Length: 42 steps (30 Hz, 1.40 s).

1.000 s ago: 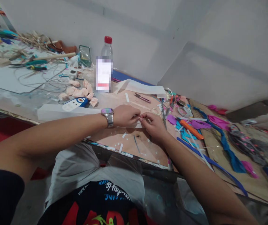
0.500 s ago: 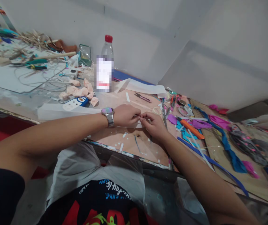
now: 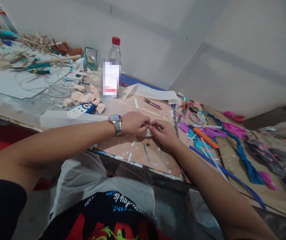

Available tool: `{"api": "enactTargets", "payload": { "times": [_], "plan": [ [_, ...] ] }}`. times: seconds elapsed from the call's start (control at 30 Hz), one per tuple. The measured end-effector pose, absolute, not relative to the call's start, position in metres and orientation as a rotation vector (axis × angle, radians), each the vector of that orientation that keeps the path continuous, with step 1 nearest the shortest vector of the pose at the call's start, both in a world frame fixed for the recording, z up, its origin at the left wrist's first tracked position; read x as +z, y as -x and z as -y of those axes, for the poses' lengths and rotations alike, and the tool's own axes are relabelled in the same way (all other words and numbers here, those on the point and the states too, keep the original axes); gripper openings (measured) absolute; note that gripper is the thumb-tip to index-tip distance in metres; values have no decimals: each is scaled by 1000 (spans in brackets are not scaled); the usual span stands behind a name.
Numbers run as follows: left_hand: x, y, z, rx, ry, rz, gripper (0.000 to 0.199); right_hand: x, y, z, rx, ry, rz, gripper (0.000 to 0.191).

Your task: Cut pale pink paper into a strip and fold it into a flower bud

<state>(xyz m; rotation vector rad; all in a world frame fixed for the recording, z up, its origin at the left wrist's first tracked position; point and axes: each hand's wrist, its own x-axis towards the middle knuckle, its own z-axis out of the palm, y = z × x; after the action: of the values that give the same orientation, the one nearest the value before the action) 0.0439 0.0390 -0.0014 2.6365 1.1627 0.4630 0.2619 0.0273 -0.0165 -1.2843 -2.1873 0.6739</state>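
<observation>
Pinching, your left hand (image 3: 135,123) and right hand (image 3: 165,134) meet at the fingertips, on what I cannot tell. A loose pinch could drop any small piece among white scraps (image 3: 129,157).

Wht paper strip (image 3: 54,120) lies pt. under L hand (image 3: 135,123).

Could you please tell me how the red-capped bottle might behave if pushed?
The bottle would probably tip if pushed near its red cap, being tall and narrow. It may be light, as its clear shoulder looks unfilled, though its middle is blurred. Once down, its rounded sides might let it roll.
</observation>
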Motion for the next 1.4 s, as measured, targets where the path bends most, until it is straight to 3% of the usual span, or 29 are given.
{"api": "enactTargets", "payload": {
  "times": [1.4],
  "plan": [
    [-2,-44,-39,432,-2654,-1183,36,-18,-263,-29,748,1297,2242,29]
  ]
}}
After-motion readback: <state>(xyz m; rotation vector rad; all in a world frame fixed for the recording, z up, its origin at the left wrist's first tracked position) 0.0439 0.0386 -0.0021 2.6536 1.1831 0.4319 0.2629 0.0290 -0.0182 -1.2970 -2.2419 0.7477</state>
